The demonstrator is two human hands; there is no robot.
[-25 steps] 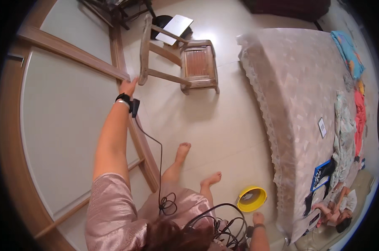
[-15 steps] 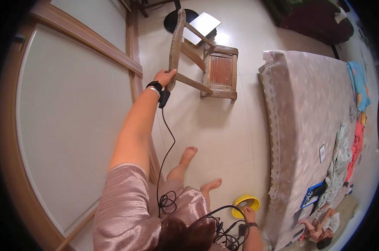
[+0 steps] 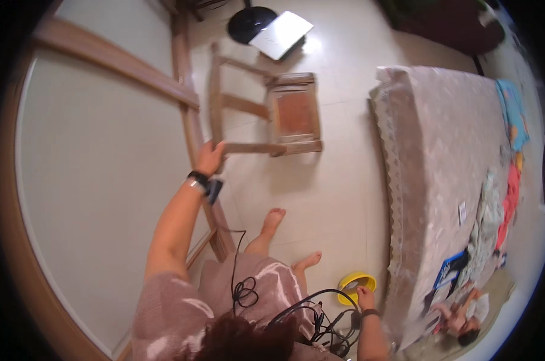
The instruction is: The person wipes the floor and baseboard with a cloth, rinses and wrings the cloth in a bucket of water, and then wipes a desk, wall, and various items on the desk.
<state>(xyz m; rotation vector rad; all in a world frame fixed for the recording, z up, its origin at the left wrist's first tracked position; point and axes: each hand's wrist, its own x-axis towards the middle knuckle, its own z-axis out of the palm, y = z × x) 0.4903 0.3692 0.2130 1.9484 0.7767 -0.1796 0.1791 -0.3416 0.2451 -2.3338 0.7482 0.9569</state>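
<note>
My left hand [image 3: 210, 157] is closed round the lower end of the top rail on the back of a worn wooden chair [image 3: 245, 107]. The chair has a reddish-brown seat panel, and its seat faces up toward me. At the lower right, my right hand [image 3: 364, 297] is closed at the near rim of a round yellow bowl [image 3: 343, 283]. Its fingers appear to grip that rim, though the small size hides the detail. Something greyish lies inside the bowl. Dark straps circle both wrists, and a small dark device sits by the left one.
Black cables [image 3: 333, 328] loop over my lap. Sliding panels [image 3: 98, 180] line the left side. A bed [image 3: 447, 138] fills the right, with clothes and a person [image 3: 465, 322] lying on it. Beyond the chair are a white flat box [image 3: 283, 35] and a round black base [image 3: 248, 25].
My left hand has drawn the chair toward me and to the left, away from the white box. The right hand and yellow bowl have shifted slightly up in view together.
</note>
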